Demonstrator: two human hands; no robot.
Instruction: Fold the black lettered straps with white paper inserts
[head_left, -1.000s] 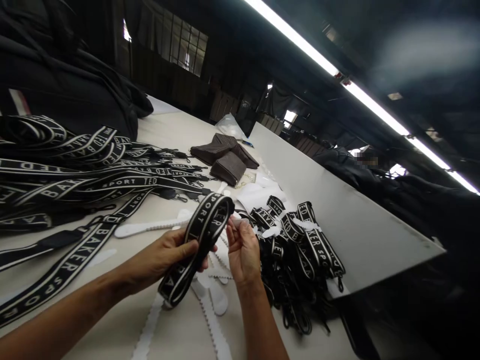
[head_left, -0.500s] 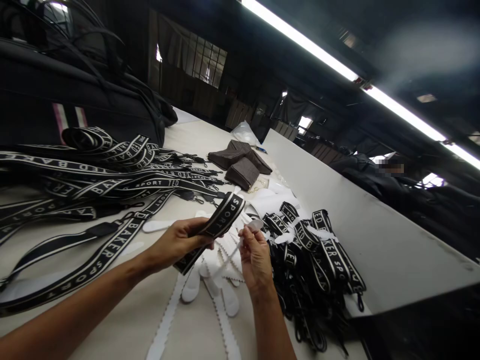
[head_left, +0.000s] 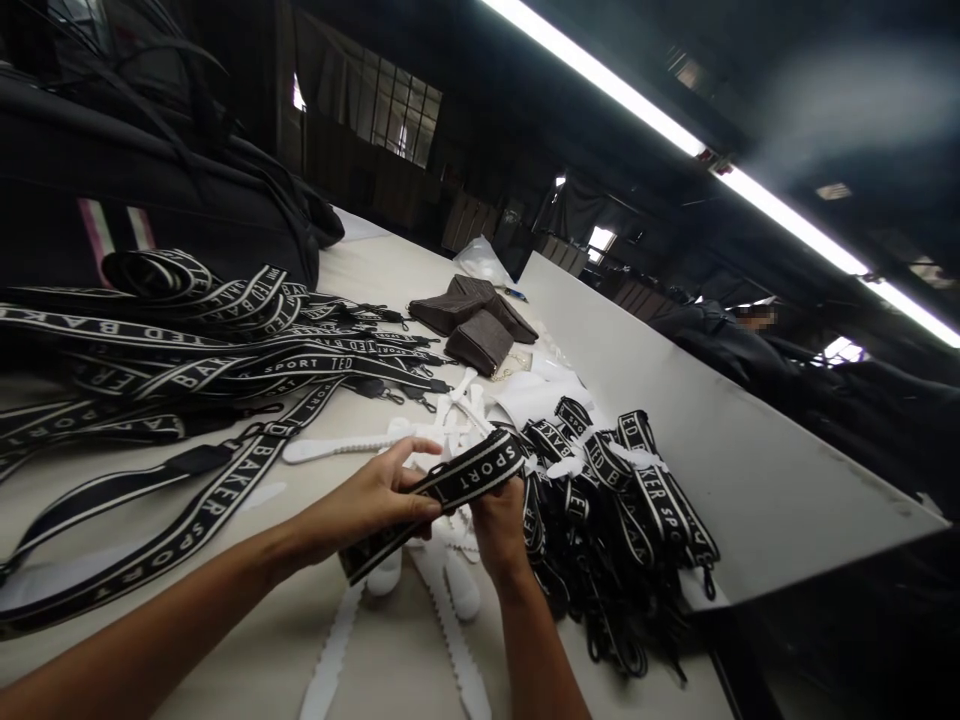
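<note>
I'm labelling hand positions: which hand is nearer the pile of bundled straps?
Right. The right hand is close beside the bundled straps, partly hidden behind the folded strap. The left hand is farther off, holding the folded strap on the side away from them.

Left hand [head_left: 379, 505] grips a folded strap [head_left: 480, 474], black with white edge lines and SPORT lettering, thumb on near face, index finger raised. Right hand [head_left: 496, 525] is at the strap's other end, fingers mostly hidden behind it. White notched strips [head_left: 328, 650] scattered on table [head_left: 247, 670] under and around hands. Loose lettered straps [head_left: 307, 366] heaped left, black bag [head_left: 180, 210] with striped trim behind them. Strap bundles [head_left: 656, 500] with white bands lie right, near white panel [head_left: 675, 430]. Brown pouches [head_left: 480, 340] farther back, clear plastic bag [head_left: 482, 262] beyond.
</note>
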